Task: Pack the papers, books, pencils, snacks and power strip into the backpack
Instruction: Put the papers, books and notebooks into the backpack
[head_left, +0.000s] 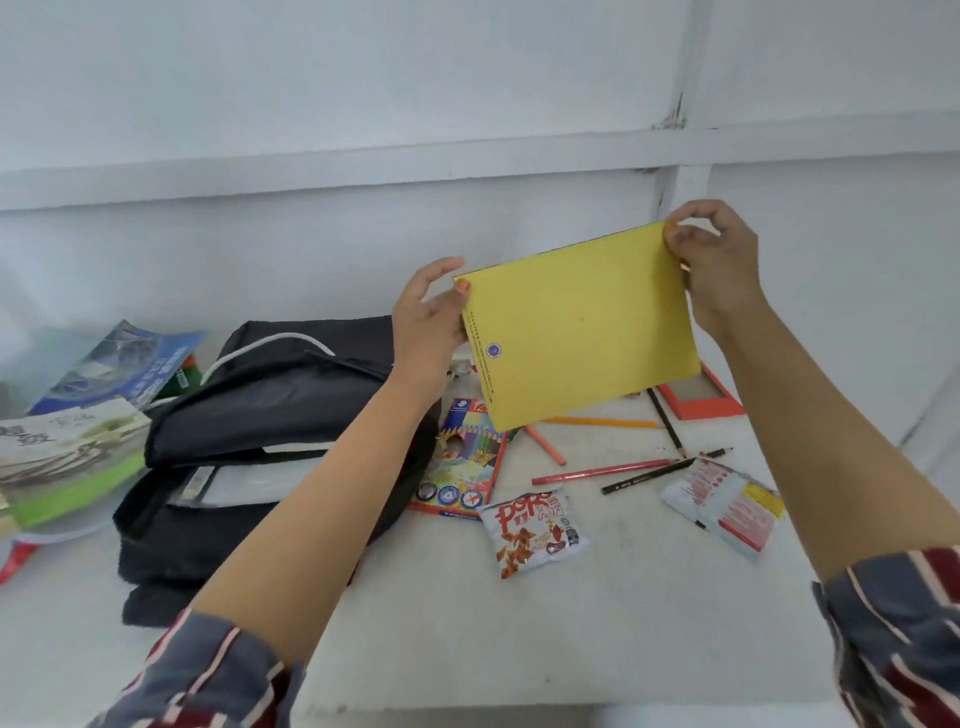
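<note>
I hold the book over the desk's far edge, my left hand pinching its left side, my right hand its top corner. The backpack lies by the left edge, mouth seemingly open; I should slide the book in edge-first, flat.

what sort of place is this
Likely a study corner in a home or dorm, not certain: a white table against a white wall, holding a black fabric backpack, loose wooden pencils and a stack of books.

The yellow book hides part of the pencil box.
</note>
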